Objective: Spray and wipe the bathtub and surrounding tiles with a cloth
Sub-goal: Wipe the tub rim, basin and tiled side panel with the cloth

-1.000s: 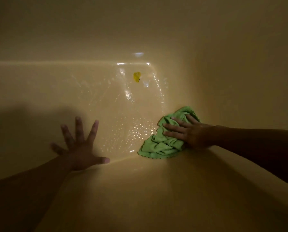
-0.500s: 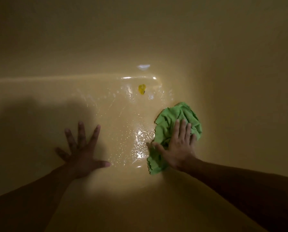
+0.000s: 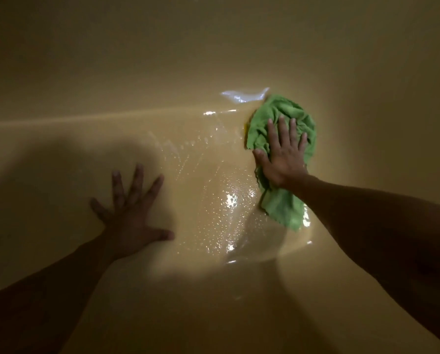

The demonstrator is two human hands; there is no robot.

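Observation:
I look down into a cream bathtub (image 3: pixel 178 154) whose floor is wet and glistening. A green cloth (image 3: pixel 277 118) lies spread on the tub floor near the far right corner. My right hand (image 3: pixel 283 154) presses flat on the cloth with straight, spread fingers. My left hand (image 3: pixel 134 213) rests flat on the tub floor to the left, fingers splayed, holding nothing. A sliver of a small yellow object (image 3: pixel 245 128) peeks out from under the cloth's left edge.
The tub's far wall (image 3: pixel 213 47) rises behind the cloth and the right wall (image 3: pixel 392 111) curves up beside it. Dark shadow covers the left part of the floor and the near side. Water drops shine in the lit patch (image 3: pixel 229 200) between my hands.
My right hand has pushed the cloth away from me toward the far corner, and the cloth now covers most of the yellow object. My left hand has stayed planted on the floor.

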